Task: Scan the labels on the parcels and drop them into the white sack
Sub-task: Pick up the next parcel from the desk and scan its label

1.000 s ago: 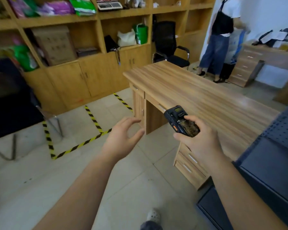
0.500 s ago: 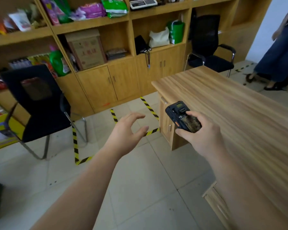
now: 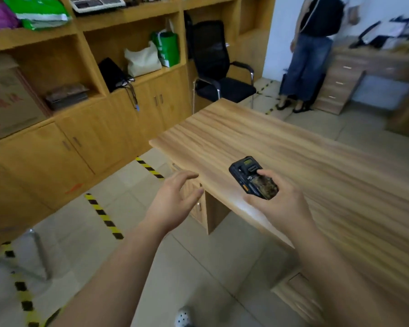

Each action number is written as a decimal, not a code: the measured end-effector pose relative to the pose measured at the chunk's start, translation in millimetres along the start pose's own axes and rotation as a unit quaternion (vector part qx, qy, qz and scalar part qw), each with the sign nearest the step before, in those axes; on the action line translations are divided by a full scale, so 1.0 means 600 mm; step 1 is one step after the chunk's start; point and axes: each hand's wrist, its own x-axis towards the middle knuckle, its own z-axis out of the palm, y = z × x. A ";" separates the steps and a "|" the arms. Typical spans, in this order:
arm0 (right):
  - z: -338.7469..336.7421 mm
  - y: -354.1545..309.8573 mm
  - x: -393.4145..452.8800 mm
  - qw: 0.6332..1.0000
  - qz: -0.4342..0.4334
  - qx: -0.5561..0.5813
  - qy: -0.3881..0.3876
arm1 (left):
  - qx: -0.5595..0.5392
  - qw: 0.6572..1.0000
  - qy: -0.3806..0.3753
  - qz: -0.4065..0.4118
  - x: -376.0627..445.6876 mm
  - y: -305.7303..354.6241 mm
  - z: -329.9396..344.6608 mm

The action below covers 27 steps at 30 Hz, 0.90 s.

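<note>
Zero parcels and no white sack can be seen anywhere, so where they are can't be told and the scanning and dropping looks to be all still left, tbh. Only the scanner (image 3: 253, 180) is ready, gripped in the right hand (image 3: 279, 204) with fingers curled round its lower end, held out over the edge of the desk (image 3: 257, 138). Nothing is held by the left hand (image 3: 172, 204), which is stretched forward with fingers loosely spread, just off the desk corner above the floor.

bare desk top (image 3: 281, 147), chair (image 3: 217, 74) behind
</note>
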 end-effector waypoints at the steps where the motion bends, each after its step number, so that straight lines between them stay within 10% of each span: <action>1: 0.005 0.001 0.020 1.000 0.017 -0.003 0.016 | -0.008 1.000 -0.013 0.015 0.037 -0.008 0.005; 11: 0.063 0.029 0.148 0.985 0.102 -0.093 0.105 | -0.033 0.982 -0.146 0.114 0.296 -0.083 0.071; 27: 0.164 0.212 0.341 0.967 0.199 -0.155 0.027 | -0.027 0.969 -0.234 0.073 0.506 -0.171 0.255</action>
